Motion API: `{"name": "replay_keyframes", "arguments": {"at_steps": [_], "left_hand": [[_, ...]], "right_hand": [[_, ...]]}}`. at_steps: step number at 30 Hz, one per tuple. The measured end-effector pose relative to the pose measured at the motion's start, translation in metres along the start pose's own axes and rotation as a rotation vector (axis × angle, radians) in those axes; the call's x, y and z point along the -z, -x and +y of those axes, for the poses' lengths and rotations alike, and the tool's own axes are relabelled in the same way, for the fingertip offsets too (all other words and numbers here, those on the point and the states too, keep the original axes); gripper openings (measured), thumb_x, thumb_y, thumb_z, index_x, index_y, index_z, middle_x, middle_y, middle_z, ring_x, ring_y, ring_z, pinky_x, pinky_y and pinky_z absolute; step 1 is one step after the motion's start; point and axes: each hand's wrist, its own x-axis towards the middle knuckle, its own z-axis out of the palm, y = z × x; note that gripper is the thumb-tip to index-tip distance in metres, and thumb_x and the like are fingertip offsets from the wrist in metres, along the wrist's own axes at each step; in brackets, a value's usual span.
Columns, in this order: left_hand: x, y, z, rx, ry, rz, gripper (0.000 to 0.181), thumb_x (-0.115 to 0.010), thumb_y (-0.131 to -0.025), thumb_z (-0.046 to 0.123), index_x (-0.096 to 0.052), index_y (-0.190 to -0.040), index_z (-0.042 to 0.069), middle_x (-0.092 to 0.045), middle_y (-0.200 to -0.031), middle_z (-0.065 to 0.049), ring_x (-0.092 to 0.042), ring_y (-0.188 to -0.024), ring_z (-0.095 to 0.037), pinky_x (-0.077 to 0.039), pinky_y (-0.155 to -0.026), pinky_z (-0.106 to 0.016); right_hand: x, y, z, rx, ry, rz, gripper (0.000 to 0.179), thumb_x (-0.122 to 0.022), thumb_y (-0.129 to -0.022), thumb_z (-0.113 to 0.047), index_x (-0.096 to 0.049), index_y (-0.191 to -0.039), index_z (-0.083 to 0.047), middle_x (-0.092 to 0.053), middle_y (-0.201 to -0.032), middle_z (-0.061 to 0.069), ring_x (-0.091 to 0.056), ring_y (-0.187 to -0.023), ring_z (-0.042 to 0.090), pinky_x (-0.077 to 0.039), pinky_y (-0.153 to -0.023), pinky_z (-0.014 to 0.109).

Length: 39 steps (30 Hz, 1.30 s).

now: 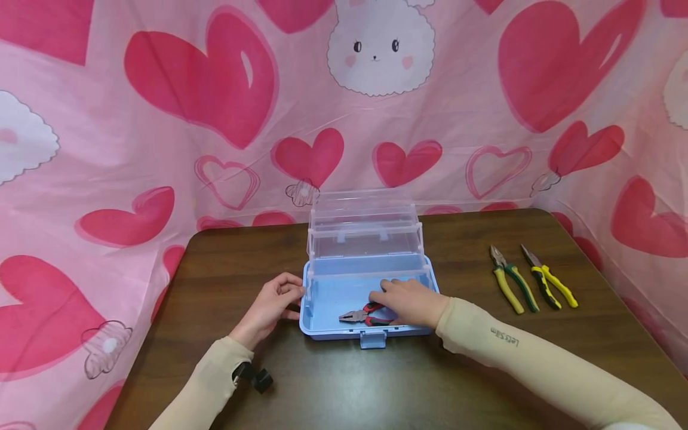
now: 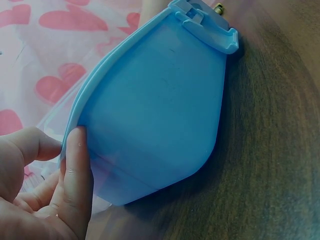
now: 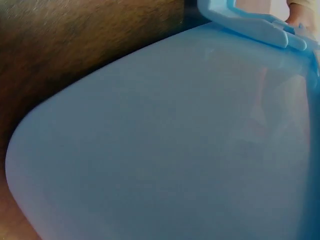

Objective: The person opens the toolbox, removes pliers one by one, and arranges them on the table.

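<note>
A light blue plastic toolbox stands on the table, its clear lid and trays raised at the back. My left hand pinches its left rim between thumb and fingers; in the left wrist view these fingers lie against the blue wall. Inside the box are combination pliers with red and black handles, jaws toward the left. My right hand reaches in over the right side and holds the handles, whose ends it covers. In the right wrist view the box's outer wall hides that hand.
Right of the box lie pliers with yellow and green handles and long-nose pliers with yellow and black handles. A front latch hangs down. Behind the wooden table hangs a pink heart-print cloth.
</note>
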Motion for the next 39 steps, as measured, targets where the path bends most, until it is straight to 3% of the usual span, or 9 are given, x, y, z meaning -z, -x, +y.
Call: {"name": "replay_keyframes", "arguments": {"at_steps": [9,13,17,22,31,39], "left_hand": [[0.001,0.000,0.001,0.000,0.004,0.001,0.029,-0.066,-0.102,0.014,-0.056,-0.124,-0.001,-0.075,-0.101,-0.010,-0.066,-0.086,-0.022,-0.065,-0.072,-0.036],[0.000,0.000,-0.001,-0.001,0.004,0.000,0.028,-0.066,-0.102,0.013,-0.056,-0.124,-0.001,-0.075,-0.101,-0.010,-0.066,-0.086,-0.022,-0.065,-0.072,-0.036],[0.000,-0.001,-0.002,-0.006,0.004,-0.002,0.028,-0.066,-0.102,0.013,-0.056,-0.123,-0.001,-0.075,-0.102,-0.010,-0.066,-0.086,-0.023,-0.065,-0.072,-0.036],[0.001,-0.002,-0.002,-0.009,0.003,-0.002,0.027,-0.066,-0.102,0.013,-0.055,-0.123,-0.001,-0.075,-0.103,-0.010,-0.066,-0.086,-0.023,-0.065,-0.072,-0.037],[0.000,-0.001,0.000,-0.002,0.003,0.002,0.027,-0.066,-0.102,0.013,-0.056,-0.123,0.000,-0.075,-0.104,-0.011,-0.066,-0.086,-0.023,-0.065,-0.071,-0.035],[0.001,0.000,0.001,0.000,0.001,-0.002,0.028,-0.066,-0.102,0.014,-0.056,-0.124,-0.001,-0.075,-0.105,-0.011,-0.066,-0.087,-0.023,-0.064,-0.072,-0.035]], "right_hand": [[0.001,-0.002,0.000,-0.041,-0.032,-0.007,0.050,-0.094,-0.078,-0.029,-0.066,-0.117,-0.015,-0.065,-0.095,0.006,-0.064,-0.079,0.020,-0.058,-0.069,0.032],[0.001,-0.003,0.001,-0.113,-0.076,-0.040,0.050,-0.092,-0.078,-0.032,-0.066,-0.118,-0.016,-0.065,-0.094,0.005,-0.062,-0.079,0.019,-0.055,-0.065,0.032],[0.004,-0.005,0.003,-0.231,-0.199,-0.095,0.049,-0.090,-0.079,-0.031,-0.067,-0.119,-0.017,-0.064,-0.094,0.004,-0.057,-0.077,0.017,-0.051,-0.062,0.034],[0.012,-0.004,0.006,-0.307,-0.393,-0.152,0.046,-0.088,-0.081,-0.024,-0.067,-0.121,-0.016,-0.065,-0.101,0.004,-0.054,-0.082,0.018,-0.052,-0.071,0.039],[0.022,0.000,0.019,-0.306,-0.746,-0.251,0.046,-0.084,-0.085,-0.019,-0.064,-0.126,-0.018,-0.065,-0.107,0.002,-0.058,-0.095,0.021,-0.054,-0.084,0.042],[0.029,0.006,0.024,-0.293,-0.920,-0.292,0.048,-0.083,-0.085,-0.019,-0.063,-0.129,-0.022,-0.065,-0.111,0.004,-0.061,-0.102,0.026,-0.054,-0.087,0.045]]}}
